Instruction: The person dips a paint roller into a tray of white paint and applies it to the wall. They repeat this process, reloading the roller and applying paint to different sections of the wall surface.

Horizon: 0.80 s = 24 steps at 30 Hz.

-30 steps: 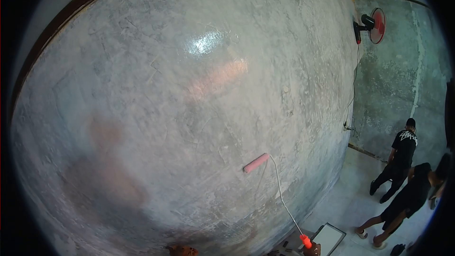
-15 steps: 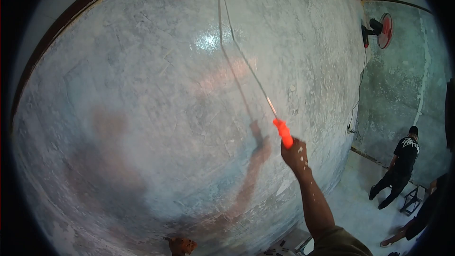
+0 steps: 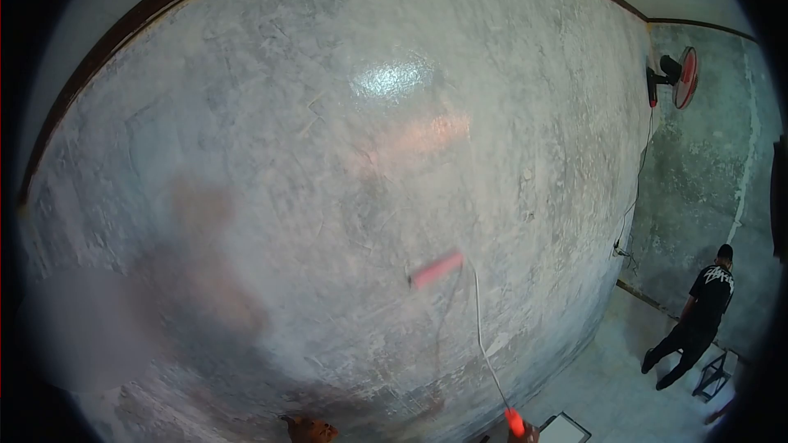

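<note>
At the bottom edge, my right hand [image 3: 524, 435] is closed round the orange-red handle [image 3: 515, 421] of a paint roller; most of the hand is cut off by the frame. From the handle a thin bent metal rod [image 3: 481, 336] runs up to the pink roller sleeve [image 3: 437, 269], which is at the lower middle of the patchy grey-white wall [image 3: 328, 197]. Left of it, an orange-brown shape [image 3: 310, 429] shows at the bottom edge; whether it is my left hand, I cannot make out.
A red wall fan [image 3: 684, 78] hangs near the far corner, its cord running down. Another person [image 3: 704, 312] in black stands facing the far wall, beside a dark stool [image 3: 715, 375]. A pale dark-edged tray-like thing [image 3: 565, 429] lies low on the right.
The roller has come down the wall from near the top to the lower middle. My right hand has dropped to the bottom edge with it, and the view has shifted slightly.
</note>
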### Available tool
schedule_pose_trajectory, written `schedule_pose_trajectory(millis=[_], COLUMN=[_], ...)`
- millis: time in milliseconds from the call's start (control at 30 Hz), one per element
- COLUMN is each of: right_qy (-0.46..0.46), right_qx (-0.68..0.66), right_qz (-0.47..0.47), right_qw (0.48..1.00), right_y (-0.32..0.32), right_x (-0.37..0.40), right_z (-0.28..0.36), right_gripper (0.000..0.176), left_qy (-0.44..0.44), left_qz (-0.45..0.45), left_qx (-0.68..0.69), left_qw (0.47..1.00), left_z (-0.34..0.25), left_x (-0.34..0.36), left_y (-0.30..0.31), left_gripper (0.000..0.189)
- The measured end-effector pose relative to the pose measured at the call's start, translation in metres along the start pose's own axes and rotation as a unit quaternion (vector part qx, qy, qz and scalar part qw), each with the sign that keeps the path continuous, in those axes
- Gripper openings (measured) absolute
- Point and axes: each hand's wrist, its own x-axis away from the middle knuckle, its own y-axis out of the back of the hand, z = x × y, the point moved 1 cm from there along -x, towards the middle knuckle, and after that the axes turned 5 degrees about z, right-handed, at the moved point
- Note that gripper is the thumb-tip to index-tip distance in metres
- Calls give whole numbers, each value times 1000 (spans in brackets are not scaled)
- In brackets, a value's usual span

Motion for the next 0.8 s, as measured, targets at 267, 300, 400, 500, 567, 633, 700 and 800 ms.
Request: schedule_pose_trajectory(millis=[267,300,400,500,567,633,700,800], right_qy=[-10,-14,0,83,106,65,-57,-147], right_qx=[-128,-147,-207,-280,-214,-187,-227,-190], right_qz=[-69,-45,1,42,82,61,120,237], right_qw=[989,988,978,955,968,978,965,942], right_y=[169,188,218,178,112,75,64,36], right_x=[-316,-327,-328,-289,-231,-164,-94,9], right_z=[189,211,254,246,203,175,153,93], right_gripper=[31,34,36,39,38,39,34,32], left_qy=[-92,-76,-37,-306,-269,-190,-175,-162], left_qz=[-7,-65,-109,-113,-111,-54,-105,-136], left_qx=[-612,-792,-923,-547,-631,-793,-527,-210], left_qw=[785,602,367,771,720,576,825,955], left_z=[-4,-5,-2,25,39,31,11,-14], left_x=[-18,-17,-22,-37,-43,-45,20,58], left_y=[38,38,37,73,90,88,21,-27], left_gripper=[80,76,67,58,46,48,47,59])
